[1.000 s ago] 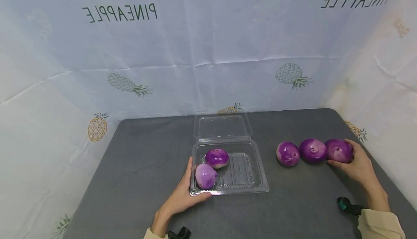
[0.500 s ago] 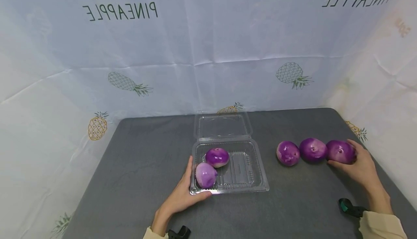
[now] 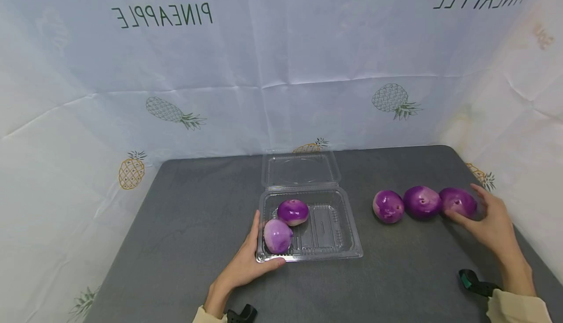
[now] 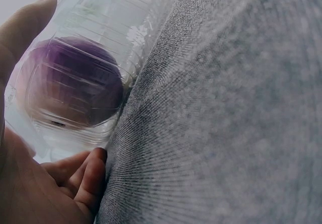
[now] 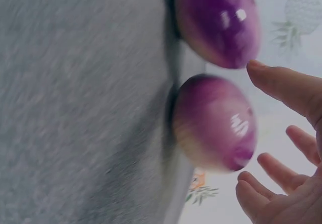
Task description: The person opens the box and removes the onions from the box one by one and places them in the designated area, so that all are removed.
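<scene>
My left hand (image 3: 242, 267) holds the near left corner of a clear plastic clamshell box (image 3: 327, 254), thumb along its front rim and other fingers at its left side. Inside lie a dark purple, onion-like round vegetable (image 3: 292, 212) and a paler one (image 3: 278, 236), close together on the left. In the left wrist view, one purple vegetable (image 4: 75, 83) shows through the box wall. On the right, my right hand (image 3: 494, 223) has its fingers spread around the rightmost purple vegetable (image 3: 458, 202). The right wrist view shows a gap between fingers and that vegetable (image 5: 216, 126).
Two more purple vegetables, a middle one (image 3: 422, 202) and a left one (image 3: 388, 206), continue the row on the grey table (image 3: 206, 215). The box's lid (image 3: 301, 169) lies folded back toward the pineapple-print cloth (image 3: 264, 59) behind the table.
My right hand's fingers have spread and drawn back to the right from the rightmost vegetable, which shifted slightly right, then back against its neighbour. My left hand and the box stay put.
</scene>
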Demonstrator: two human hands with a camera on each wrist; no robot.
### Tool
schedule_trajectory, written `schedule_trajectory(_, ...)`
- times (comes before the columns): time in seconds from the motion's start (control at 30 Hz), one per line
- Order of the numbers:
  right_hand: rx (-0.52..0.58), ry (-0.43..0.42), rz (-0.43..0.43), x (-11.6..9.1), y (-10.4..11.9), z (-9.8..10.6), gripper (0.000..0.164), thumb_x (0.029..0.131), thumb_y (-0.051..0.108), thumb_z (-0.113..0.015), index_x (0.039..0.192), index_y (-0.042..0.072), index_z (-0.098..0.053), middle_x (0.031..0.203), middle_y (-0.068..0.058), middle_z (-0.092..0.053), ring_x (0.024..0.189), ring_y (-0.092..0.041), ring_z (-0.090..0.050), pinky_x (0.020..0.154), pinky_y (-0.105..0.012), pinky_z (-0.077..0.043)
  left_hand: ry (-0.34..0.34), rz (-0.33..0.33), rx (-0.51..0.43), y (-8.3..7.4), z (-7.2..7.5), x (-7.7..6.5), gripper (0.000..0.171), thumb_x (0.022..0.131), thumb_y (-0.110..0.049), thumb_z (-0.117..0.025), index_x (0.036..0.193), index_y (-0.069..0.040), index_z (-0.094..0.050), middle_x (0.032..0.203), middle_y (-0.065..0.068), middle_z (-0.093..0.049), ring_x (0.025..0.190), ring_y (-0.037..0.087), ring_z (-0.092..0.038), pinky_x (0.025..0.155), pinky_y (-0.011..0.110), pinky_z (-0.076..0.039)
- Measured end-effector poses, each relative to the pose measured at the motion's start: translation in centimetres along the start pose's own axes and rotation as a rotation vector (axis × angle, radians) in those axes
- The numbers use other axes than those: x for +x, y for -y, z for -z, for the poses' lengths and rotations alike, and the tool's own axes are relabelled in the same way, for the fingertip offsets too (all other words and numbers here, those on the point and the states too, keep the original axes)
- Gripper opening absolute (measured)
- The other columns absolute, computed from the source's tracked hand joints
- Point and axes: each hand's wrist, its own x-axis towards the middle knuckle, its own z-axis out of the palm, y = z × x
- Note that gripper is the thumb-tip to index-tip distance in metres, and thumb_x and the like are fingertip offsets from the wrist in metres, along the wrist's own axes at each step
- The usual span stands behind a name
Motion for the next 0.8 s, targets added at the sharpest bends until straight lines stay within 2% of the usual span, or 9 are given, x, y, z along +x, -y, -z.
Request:
schedule_trajectory(0.07, 0.009, -0.012, 0.012, -0.1, 0.4, 0.1, 0.091, 0.088, 0.022, -0.08, 0.158, -0.003, -0.028, 0.148, -0.047, -0.032, 0.131, -0.064, -0.034, 0.123, -0.027, -0.029, 0.0, 0.002, 0.002, 0.0, 0.0, 0.0, 0.134, 0.076, -0.037, -0.089, 0.165, -0.014, 0.009, 0.164, 0.017, -0.035, 0.152, 0.037, -0.033, 0.122, 0.064, -0.022)
schedule_trajectory(0.17, 0.031, -0.023, 0.027, -0.2, 1.2, 0.2, 0.091, 0.088, 0.022, -0.08, 0.16, 0.002, -0.028, 0.153, -0.044, -0.029, 0.137, -0.062, -0.03, 0.101, 0.004, -0.012, -0.001, 0.004, 0.004, 0.1, 0.0, 0.0, 0.134, 0.076, -0.037, -0.089, 0.165, -0.014, 0.009, 0.165, 0.018, -0.034, 0.152, 0.037, -0.033, 0.122, 0.064, -0.022)
schedule_trajectory(0.37, 0.069, -0.03, 0.043, -0.4, 3.2, 0.5, 0.089, 0.089, 0.021, -0.08, 0.161, 0.006, -0.03, 0.156, -0.039, -0.031, 0.138, -0.057, -0.033, 0.096, 0.007, -0.016, -0.001, 0.004, 0.002, 0.1, 0.0, 0.0, 0.134, 0.076, -0.037, -0.089, 0.165, -0.015, 0.009, 0.165, 0.018, -0.033, 0.153, 0.037, -0.032, 0.122, 0.065, -0.022)
schedule_trajectory(0.47, 0.09, -0.016, 0.034, -0.4, 4.0, 0.4, 0.087, 0.089, 0.022, -0.081, 0.161, 0.013, -0.033, 0.162, -0.031, -0.03, 0.144, -0.017, -0.041, 0.094, 0.006, -0.021, -0.002, 0.003, 0.007, 0.1, 0.0, 0.0, 0.134, 0.077, -0.037, -0.089, 0.165, -0.015, 0.009, 0.165, 0.018, -0.033, 0.153, 0.037, -0.032, 0.122, 0.065, -0.022)
schedule_trajectory(0.53, 0.098, -0.004, 0.033, -0.4, 4.5, 0.2, 0.086, 0.088, 0.023, -0.082, 0.161, 0.019, -0.035, 0.163, -0.027, -0.033, 0.13, 0.011, -0.042, 0.09, 0.007, -0.026, -0.002, 0.003, 0.011, 0.1, 0.1, 0.0, 0.134, 0.077, -0.037, -0.089, 0.165, -0.015, 0.009, 0.165, 0.018, -0.033, 0.153, 0.038, -0.032, 0.122, 0.065, -0.021)
schedule_trajectory(0.6, 0.099, 0.012, 0.033, -0.4, 5.2, 0.0, 0.085, 0.088, 0.025, -0.082, 0.16, 0.026, -0.037, 0.159, -0.021, -0.041, 0.111, 0.027, -0.034, 0.085, 0.006, -0.028, -0.002, 0.003, 0.012, 0.1, 0.1, 0.0, 0.134, 0.077, -0.037, -0.089, 0.165, -0.015, 0.009, 0.165, 0.018, -0.034, 0.152, 0.038, -0.033, 0.122, 0.065, -0.022)
schedule_trajectory(0.67, 0.116, 0.025, 0.051, -0.5, 5.9, -0.3, 0.083, 0.088, 0.024, -0.082, 0.159, 0.029, -0.038, 0.153, -0.012, -0.049, 0.106, 0.029, -0.035, 0.081, 0.006, -0.031, -0.002, 0.003, 0.012, 0.0, 0.1, 0.0, 0.134, 0.076, -0.037, -0.089, 0.165, -0.014, 0.009, 0.165, 0.018, -0.034, 0.152, 0.038, -0.033, 0.122, 0.065, -0.022)
schedule_trajectory(0.73, 0.155, 0.028, 0.091, -0.6, 6.7, -0.8, 0.081, 0.088, 0.02, -0.082, 0.157, 0.026, -0.041, 0.143, 0.007, -0.056, 0.108, 0.028, -0.037, 0.084, 0.006, -0.032, -0.001, 0.003, 0.011, 0.0, 0.1, 0.0, 0.134, 0.076, -0.037, -0.089, 0.165, -0.014, 0.009, 0.165, 0.018, -0.034, 0.152, 0.038, -0.033, 0.122, 0.065, -0.022)
schedule_trajectory(0.8, 0.225, 0.041, 0.129, -0.7, 7.5, -1.4, 0.078, 0.088, 0.014, -0.081, 0.156, 0.021, -0.043, 0.137, 0.023, -0.052, 0.112, 0.027, -0.041, 0.088, 0.006, -0.036, 0.001, 0.003, 0.009, 0.0, 0.1, 0.0, 0.134, 0.076, -0.037, -0.089, 0.165, -0.014, 0.009, 0.165, 0.018, -0.034, 0.152, 0.038, -0.033, 0.122, 0.064, -0.022)
